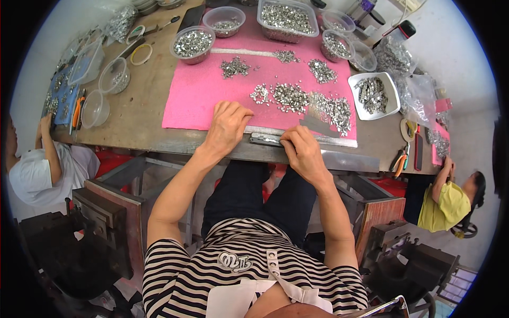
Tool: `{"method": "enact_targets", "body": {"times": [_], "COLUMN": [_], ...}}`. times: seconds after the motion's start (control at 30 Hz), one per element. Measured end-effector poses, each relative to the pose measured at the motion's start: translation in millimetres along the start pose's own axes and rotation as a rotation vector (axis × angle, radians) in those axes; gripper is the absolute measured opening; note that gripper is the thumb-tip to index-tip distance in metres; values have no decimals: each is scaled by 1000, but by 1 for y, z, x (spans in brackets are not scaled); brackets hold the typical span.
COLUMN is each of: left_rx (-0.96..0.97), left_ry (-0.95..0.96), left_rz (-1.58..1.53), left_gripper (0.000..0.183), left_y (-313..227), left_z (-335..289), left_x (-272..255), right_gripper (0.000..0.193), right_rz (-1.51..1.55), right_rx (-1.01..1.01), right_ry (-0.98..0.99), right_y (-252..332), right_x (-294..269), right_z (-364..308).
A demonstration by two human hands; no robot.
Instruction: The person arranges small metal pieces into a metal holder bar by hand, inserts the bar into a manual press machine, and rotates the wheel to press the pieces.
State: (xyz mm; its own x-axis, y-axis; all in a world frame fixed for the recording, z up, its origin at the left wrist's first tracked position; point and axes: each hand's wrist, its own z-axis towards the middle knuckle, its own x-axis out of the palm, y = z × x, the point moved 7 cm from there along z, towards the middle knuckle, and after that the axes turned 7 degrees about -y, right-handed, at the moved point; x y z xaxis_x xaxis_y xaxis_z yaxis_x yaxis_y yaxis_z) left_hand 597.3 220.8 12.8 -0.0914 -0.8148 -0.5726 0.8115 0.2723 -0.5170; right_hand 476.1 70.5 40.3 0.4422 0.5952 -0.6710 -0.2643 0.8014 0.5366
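My left hand (227, 127) rests at the front of the pink mat (185, 103), thumb and fingertips pinched together. Whatever is between them is too small to see. At the table's front edge lies a narrow dark metal bar (258, 141) with a row of tiny silvery pieces along its top. My right hand (304, 152) is at the bar's right end, fingers closed in a pinch; its fingertips hide what they grip. Beyond the hands, loose heaps of small shiny metal pieces (290, 97) lie on the mat, with another spread (335, 112) to the right.
Clear tubs of metal pieces (192, 43) line the mat's far side. A white square dish (393, 100) stands at right, near pliers (398, 161) and tape rolls. An empty clear tub (95, 108) sits at left. People work at both sides, one in white (45, 175), one in yellow (442, 209).
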Motion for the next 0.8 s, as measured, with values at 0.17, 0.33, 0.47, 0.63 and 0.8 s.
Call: {"method": "enact_targets", "body": {"times": [0.17, 0.33, 0.47, 0.63, 0.8], "left_rx": [-54, -8, -15, -95, -226], "left_ry": [-5, 11, 31, 21, 18], "left_rz": [65, 152, 144, 51, -84], "left_gripper": [10, 8, 7, 6, 7], "left_y": [2, -4, -1, 5, 10], "left_z": [-4, -3, -4, -4, -5], "left_x": [-3, -5, -5, -10, -8], "right_gripper": [13, 15, 18, 13, 12], "right_rz": [-89, -257, -299, -186, -88], "right_rx": [-71, -176, -242, -150, -81], "right_ry": [-12, -9, 43, 57, 37], "right_y": [5, 16, 23, 8, -13], "right_x": [6, 9, 7, 15, 60], "right_z": [-3, -8, -7, 20, 58]}}
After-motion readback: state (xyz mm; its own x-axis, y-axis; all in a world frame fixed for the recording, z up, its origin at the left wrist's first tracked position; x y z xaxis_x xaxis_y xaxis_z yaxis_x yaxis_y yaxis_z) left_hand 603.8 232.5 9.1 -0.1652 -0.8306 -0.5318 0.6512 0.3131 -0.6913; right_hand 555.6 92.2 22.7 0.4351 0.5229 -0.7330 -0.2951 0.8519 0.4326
